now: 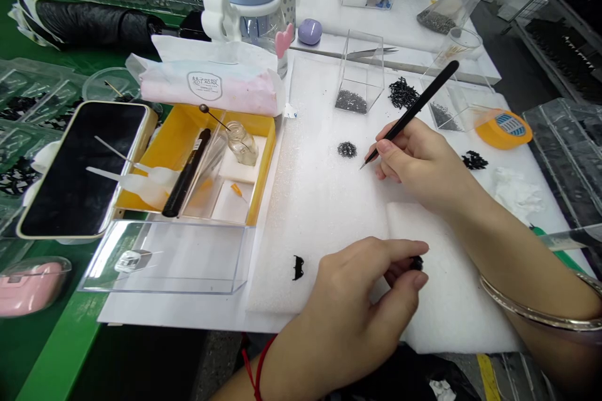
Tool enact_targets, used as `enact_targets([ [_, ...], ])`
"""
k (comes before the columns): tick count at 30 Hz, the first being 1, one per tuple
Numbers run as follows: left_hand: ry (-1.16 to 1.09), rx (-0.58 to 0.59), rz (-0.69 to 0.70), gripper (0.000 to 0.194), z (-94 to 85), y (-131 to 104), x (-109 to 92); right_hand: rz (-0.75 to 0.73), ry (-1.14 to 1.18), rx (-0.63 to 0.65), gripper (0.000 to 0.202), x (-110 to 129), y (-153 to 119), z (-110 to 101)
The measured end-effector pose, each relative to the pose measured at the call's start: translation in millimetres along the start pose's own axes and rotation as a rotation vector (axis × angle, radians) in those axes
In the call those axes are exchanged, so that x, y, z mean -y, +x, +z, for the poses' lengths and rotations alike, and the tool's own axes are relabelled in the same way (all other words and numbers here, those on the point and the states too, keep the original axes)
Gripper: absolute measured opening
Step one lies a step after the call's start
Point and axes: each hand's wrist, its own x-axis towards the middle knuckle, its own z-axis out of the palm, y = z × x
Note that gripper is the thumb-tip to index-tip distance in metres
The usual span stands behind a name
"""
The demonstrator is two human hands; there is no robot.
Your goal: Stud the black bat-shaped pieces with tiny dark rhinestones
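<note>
My right hand grips a slim black pen-like tool with a fine point; whether it is tweezers or a pick I cannot tell. Its tip hangs just right of a small heap of tiny dark shiny bits on the white foam sheet. Lower down, my left hand pinches a small black piece between thumb and fingers, which partly hide it. Left of that hand, a flat black bat-shaped piece lies on the foam.
Clear boxes with dark grains stand at the back, near a pile of black pieces and an orange tape roll. To the left are a yellow tray holding a glass bottle, a phone and a clear lid.
</note>
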Motion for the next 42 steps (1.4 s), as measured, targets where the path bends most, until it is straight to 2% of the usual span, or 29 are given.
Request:
enact_targets([
  [31, -0.001, -0.031, -0.025, 0.022, 0.7, 1.0, 1.1, -0.011, 0.021, 0.008, 0.004, 0.2, 0.2, -1.2],
  [33, -0.044, -0.068, -0.076, 0.022, 2.2, 1.5, 2.3, -0.009, 0.066, 0.011, 0.004, 3.2, -0.3, -1.7],
  [36, -0.217, -0.203, -0.192, 0.021, 5.3, 4.8, 2.0, 0.004, 0.19, 0.074, 0.004, 10.6, -2.5, -4.8],
  [39, -0.4, -0.342, -0.279, 0.018, 7.5, 10.3, -1.6, 0.004, 0.314, 0.195, 0.003, 18.4, -7.1, -11.6],
  [42, -0.441, -0.413, -0.343, 0.015, 8.0, 14.4, -6.4, -0.047, 0.411, 0.352, 0.006, 24.1, -13.2, -20.2],
])
